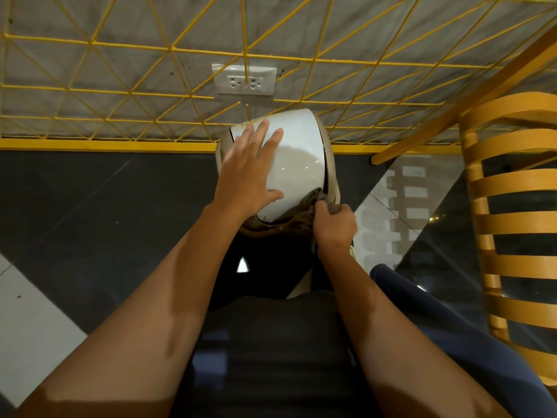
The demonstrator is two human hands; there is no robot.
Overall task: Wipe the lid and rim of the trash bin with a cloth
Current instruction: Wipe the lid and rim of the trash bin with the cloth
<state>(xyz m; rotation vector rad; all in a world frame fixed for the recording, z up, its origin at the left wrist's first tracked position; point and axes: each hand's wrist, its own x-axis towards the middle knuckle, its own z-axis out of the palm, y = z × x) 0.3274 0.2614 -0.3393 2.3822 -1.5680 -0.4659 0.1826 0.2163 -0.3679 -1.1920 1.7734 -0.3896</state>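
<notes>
One trash bin (331, 164), beige, stands on the dark floor (90, 191) at the middle of the view, hard against the far wall. It carries one glossy white lid (298, 155). One cloth (306, 211), grey-brown and bunched, lies at the near right corner of the lid, where lid and rim (265, 231) meet. Two hands are at work. The left hand (247, 173) lies flat on the left part of the lid, fingers straight and spread, steadying it and gripping nothing. The right hand (334, 224) has its fingers curled tight round the cloth and presses it into the seam. Progress, as judged: wiping is under way, about the middle of the job. The broad top of the lid looks clean and shining. Dark grime shows along the lid's near edge beside the cloth, and specks show at its far left edge. Whether the right and far stretches of the rim have been wiped cannot be told. Left to do, most likely: the near edge, the far edge, and the rest of the rim's circuit. Other items: one yellow wire grid (168, 49) on the far wall, one wall plate (244, 82) with two sockets, and one slatted wooden chair (512, 206) at the right.
</notes>
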